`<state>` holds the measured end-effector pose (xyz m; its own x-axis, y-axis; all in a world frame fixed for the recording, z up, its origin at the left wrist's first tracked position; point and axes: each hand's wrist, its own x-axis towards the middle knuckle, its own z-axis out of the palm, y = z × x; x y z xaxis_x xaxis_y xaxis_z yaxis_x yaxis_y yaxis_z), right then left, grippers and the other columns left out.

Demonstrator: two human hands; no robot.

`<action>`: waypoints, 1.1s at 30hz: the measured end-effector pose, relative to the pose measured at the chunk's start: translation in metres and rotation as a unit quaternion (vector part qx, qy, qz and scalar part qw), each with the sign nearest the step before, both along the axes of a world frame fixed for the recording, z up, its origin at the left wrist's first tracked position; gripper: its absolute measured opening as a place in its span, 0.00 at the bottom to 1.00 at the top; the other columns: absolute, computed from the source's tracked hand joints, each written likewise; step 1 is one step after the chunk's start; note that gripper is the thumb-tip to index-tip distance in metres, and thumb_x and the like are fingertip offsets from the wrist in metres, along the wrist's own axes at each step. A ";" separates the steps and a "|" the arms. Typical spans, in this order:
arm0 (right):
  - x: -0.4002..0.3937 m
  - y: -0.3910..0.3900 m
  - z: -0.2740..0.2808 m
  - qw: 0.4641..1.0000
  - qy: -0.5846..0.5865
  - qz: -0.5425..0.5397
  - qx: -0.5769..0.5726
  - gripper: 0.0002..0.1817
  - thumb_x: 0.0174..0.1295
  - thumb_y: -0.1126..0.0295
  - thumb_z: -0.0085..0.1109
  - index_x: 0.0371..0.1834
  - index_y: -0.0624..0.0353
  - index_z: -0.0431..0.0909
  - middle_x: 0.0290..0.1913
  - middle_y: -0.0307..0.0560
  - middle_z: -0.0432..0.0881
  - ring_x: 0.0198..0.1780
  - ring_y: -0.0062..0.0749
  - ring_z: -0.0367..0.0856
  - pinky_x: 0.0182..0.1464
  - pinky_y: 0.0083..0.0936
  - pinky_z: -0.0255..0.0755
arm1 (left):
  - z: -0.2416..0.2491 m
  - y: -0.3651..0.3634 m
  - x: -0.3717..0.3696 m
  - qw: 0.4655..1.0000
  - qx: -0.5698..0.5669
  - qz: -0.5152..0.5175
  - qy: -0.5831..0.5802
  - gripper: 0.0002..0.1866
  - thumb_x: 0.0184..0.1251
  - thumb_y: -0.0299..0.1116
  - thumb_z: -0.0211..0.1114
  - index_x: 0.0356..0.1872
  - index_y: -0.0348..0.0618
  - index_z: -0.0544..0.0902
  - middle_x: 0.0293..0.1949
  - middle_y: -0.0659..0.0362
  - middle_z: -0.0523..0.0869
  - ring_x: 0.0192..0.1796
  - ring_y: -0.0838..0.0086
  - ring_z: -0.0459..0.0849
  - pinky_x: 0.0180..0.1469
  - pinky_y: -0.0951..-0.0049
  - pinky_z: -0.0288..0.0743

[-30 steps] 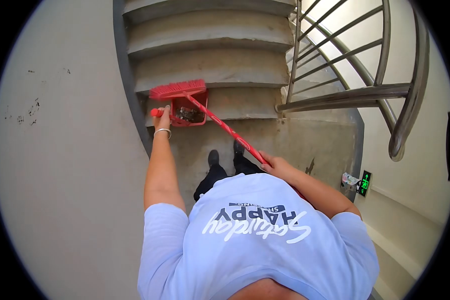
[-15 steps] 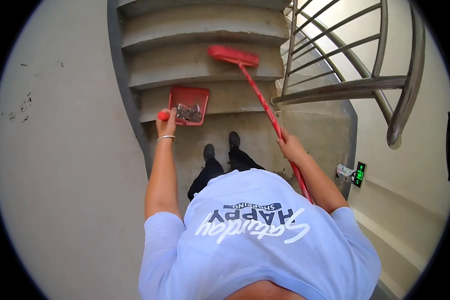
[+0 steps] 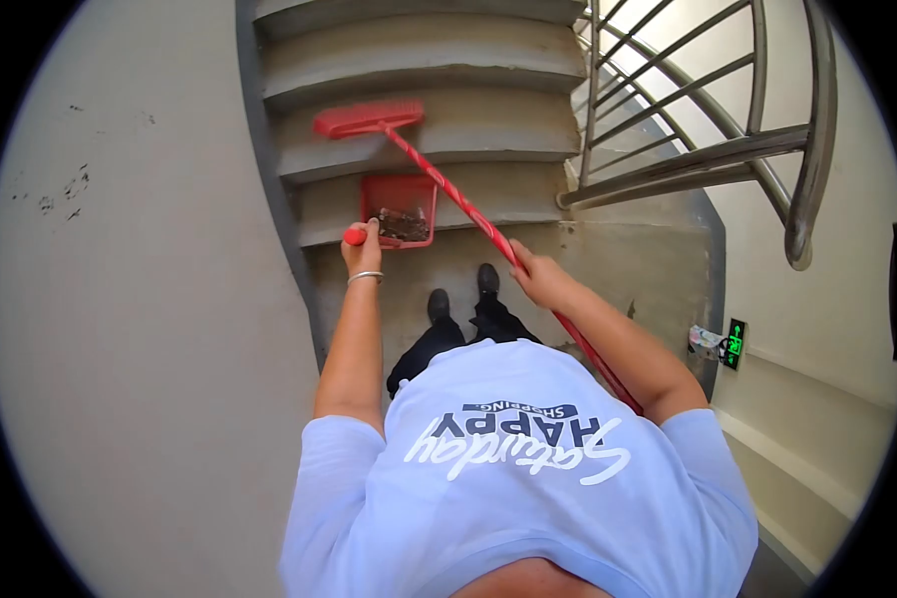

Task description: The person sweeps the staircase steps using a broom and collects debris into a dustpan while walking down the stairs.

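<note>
My left hand (image 3: 362,251) is closed round the red handle of a dustpan (image 3: 431,204), which rests at the lowest visible step. Dark debris (image 3: 402,225) lies inside the pan near its handle side. My right hand (image 3: 543,277) grips the red pole of a broom (image 3: 453,192), and the pole runs back under my right forearm. The broom's red head (image 3: 369,118) is over a step beyond the dustpan, toward the left side of the stairs. Whether its bristles touch the step I cannot tell.
Curved concrete stairs (image 3: 429,78) rise ahead, with a plain wall (image 3: 140,329) on the left. A metal railing (image 3: 688,169) stands at the right. Low on the right wall are a green lit sign (image 3: 735,344) and a crumpled item (image 3: 706,343). My shoes (image 3: 440,305) are on the floor below.
The broom head has swung left across the step, and my right hand has moved left with the pole. The whole view has shifted slightly; the dustpan stays in my left hand.
</note>
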<state>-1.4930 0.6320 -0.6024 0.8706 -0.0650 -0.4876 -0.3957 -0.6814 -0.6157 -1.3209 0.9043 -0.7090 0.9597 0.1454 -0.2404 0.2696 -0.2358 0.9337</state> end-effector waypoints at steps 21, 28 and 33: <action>-0.015 0.026 -0.032 0.998 0.014 -0.046 -0.043 0.31 0.61 0.65 0.54 0.68 0.59 0.59 0.41 0.69 0.80 0.45 0.63 0.78 0.48 0.46 0.72 | -0.006 0.057 -0.006 0.996 0.043 -0.046 0.065 0.15 0.58 0.41 0.69 0.24 0.40 0.80 0.24 0.61 0.81 0.30 0.78 0.76 0.37 0.73 0.72; -0.098 -0.004 -0.023 0.989 -0.031 0.037 0.136 0.30 0.64 0.65 0.54 0.69 0.58 0.60 0.46 0.62 0.82 0.48 0.48 0.81 0.51 0.34 0.72 | -0.001 0.046 -0.023 0.993 0.025 0.103 0.042 0.15 0.57 0.43 0.70 0.28 0.40 0.82 0.27 0.60 0.83 0.32 0.75 0.79 0.40 0.73 0.74; -0.068 -0.026 0.020 0.964 0.119 -0.058 0.229 0.30 0.66 0.65 0.53 0.71 0.50 0.60 0.25 0.39 0.73 0.25 0.24 0.74 0.29 0.20 0.71 | -0.044 0.082 -0.047 0.983 -0.029 0.172 0.053 0.13 0.59 0.42 0.69 0.34 0.43 0.83 0.27 0.62 0.83 0.32 0.75 0.80 0.41 0.73 0.74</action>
<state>-1.5607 0.6056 -0.5825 0.7298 0.1152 -0.6739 -0.6206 -0.3019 -0.7237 -1.3677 0.9862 -0.7528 0.8250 0.4402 -0.3544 0.4209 -0.0602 0.9051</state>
